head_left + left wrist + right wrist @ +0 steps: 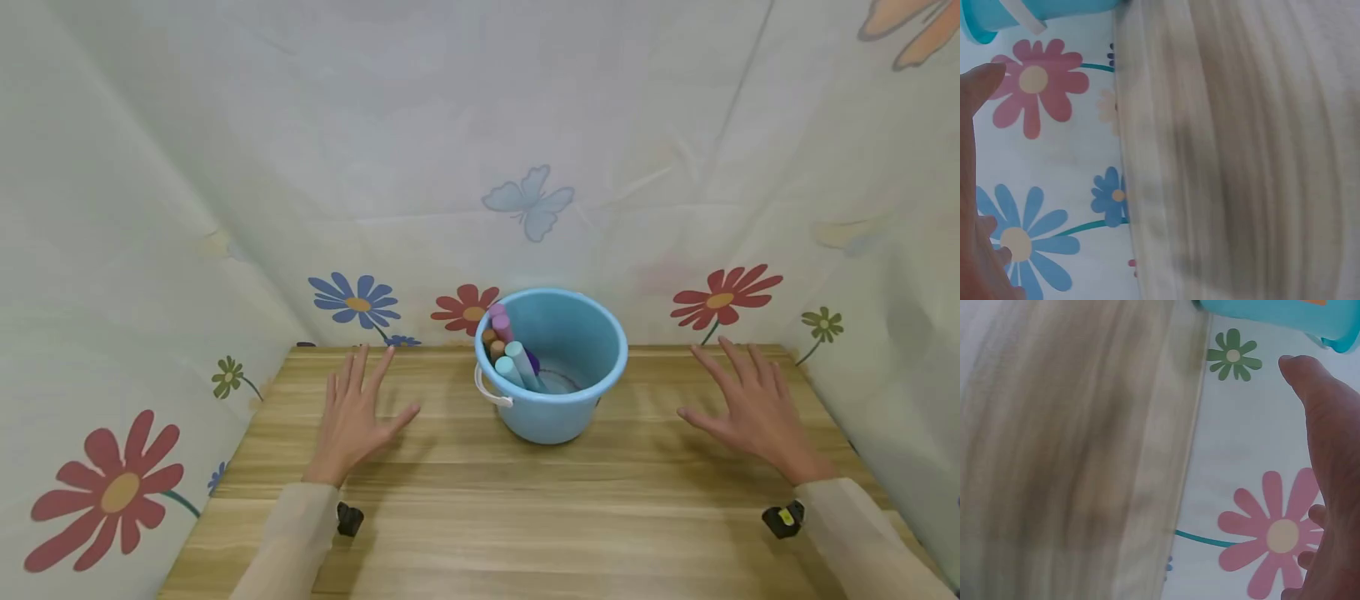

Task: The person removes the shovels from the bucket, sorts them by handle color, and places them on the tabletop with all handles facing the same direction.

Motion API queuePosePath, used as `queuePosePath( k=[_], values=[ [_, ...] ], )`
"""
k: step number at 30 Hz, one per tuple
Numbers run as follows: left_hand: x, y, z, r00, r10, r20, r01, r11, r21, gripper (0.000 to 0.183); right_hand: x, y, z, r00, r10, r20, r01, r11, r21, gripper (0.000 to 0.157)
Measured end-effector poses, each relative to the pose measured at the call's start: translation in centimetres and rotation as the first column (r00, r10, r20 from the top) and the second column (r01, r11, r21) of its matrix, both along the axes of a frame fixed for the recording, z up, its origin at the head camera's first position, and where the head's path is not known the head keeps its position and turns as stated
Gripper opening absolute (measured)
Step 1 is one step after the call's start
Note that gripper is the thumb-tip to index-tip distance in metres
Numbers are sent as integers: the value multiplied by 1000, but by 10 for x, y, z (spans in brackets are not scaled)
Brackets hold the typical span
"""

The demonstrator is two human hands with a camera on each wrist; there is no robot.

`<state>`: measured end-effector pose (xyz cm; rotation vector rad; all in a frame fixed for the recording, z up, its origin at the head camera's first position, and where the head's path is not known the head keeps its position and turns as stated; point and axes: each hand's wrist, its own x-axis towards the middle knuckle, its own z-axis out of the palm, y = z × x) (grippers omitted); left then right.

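Note:
A light blue bucket stands upright toward the back of the wooden table, its white handle hanging down on the left. Several thick cylindrical sticks, like chunky markers, lean inside against its left wall: pink, brown, light teal and a dark purple piece partly hidden. To the left of the bucket, my left hand is held with fingers spread, touching no object. My right hand is likewise spread on the bucket's right, apart from it. Each wrist view shows the thumb and part of the bucket.
The wooden table ends at the back against a pale curtain printed with flowers and butterflies. More of this cloth hangs along the left and right sides. Small black devices are worn at both wrists.

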<state>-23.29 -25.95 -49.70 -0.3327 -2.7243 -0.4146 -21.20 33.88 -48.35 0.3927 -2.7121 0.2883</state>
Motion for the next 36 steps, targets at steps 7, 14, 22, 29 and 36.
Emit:
queuePosePath(
  k=[7,14,22,29,36],
  values=[
    [-5,5,11,1000,-18,-6,18,1000,-1,97,-5,-5,13,999,36,-4,-36,999,5,102],
    [-12,19,17,997,-70,-27,72,996,47,98,-12,-11,25,997,76,-13,-76,997,19,102],
    [-15,43,27,988,-155,-17,156,981,117,104,-21,-20,47,986,168,13,-168,986,3,103],
    [-10,60,37,961,-257,105,204,910,361,103,-26,-31,56,964,257,65,-251,964,-91,102],
    [-6,78,47,903,-399,160,206,728,654,94,-28,-44,64,949,289,130,-256,940,-224,99]
  ],
)
